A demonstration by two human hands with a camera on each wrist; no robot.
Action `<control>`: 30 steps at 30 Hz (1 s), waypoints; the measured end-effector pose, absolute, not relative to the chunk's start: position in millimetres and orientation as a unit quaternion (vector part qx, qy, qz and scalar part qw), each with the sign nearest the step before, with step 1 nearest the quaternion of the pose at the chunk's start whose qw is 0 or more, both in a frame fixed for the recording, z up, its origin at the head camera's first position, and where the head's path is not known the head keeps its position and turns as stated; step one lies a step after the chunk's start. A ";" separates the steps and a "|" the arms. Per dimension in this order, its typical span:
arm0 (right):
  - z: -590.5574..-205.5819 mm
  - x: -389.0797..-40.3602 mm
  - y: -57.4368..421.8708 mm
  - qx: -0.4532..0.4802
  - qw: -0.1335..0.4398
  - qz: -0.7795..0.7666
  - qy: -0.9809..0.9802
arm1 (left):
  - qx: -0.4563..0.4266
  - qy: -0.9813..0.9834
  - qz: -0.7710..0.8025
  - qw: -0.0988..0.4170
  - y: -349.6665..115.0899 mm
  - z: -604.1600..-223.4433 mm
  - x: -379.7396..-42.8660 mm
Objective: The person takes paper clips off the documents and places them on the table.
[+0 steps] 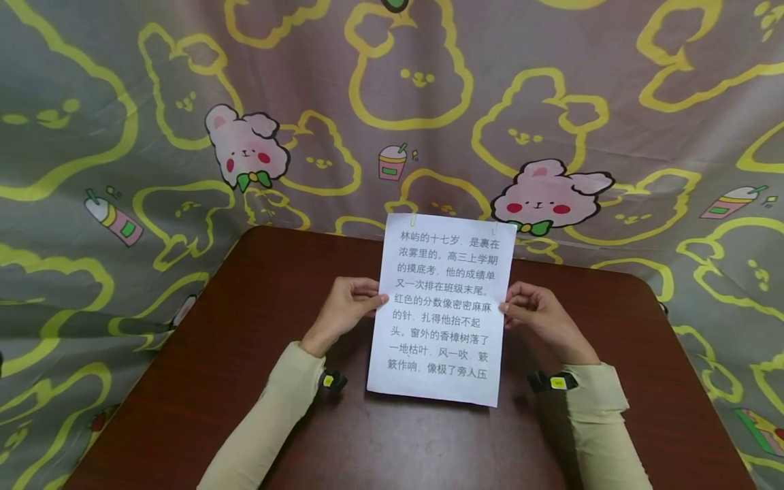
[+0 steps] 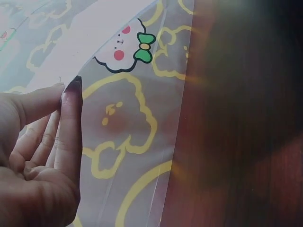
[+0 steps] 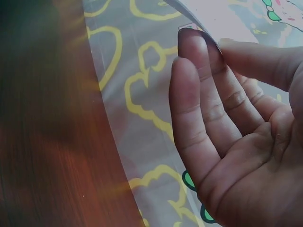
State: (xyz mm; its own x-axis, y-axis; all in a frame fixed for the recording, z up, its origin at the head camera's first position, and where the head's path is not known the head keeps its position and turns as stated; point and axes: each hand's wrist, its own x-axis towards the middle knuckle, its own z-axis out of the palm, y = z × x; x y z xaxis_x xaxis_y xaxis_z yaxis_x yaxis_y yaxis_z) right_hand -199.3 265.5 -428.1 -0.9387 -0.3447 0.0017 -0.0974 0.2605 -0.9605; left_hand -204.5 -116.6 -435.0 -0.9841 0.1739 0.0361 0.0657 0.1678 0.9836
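A white sheet of paper [image 1: 444,309] printed with lines of Chinese text is held up over the table, tilted slightly, its printed face toward the head camera. My left hand [image 1: 347,307] pinches its left edge between thumb and fingers. On the opposite edge, my right hand [image 1: 542,314] pinches the sheet in the same way. In the left wrist view the paper [image 2: 90,38] runs up from the left hand's thumb and fingertip. The right wrist view shows only a strip of the sheet at the right hand [image 3: 241,113], between thumb and fingers.
A dark reddish-brown table [image 1: 245,340] with rounded far corners lies beneath the hands. Behind and around it hangs a grey-pink curtain [image 1: 318,82] with yellow outlined bears and rabbits. Each wrist wears a small black camera [image 1: 331,381] with a yellow label.
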 end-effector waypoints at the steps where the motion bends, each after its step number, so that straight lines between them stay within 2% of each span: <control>1: -427.9 -199.0 265.4 -0.141 0.105 -0.590 0.788 | 0.077 0.763 0.640 0.044 -116.3 -434.4 -204.3; 15: -424.9 -200.0 265.5 -0.137 0.103 -0.576 0.800 | 0.066 0.764 0.639 0.056 -115.7 -434.2 -203.5; 30: -411.3 -202.1 268.1 -0.121 0.069 -0.565 0.813 | 0.069 0.768 0.634 0.057 -115.1 -432.0 -201.5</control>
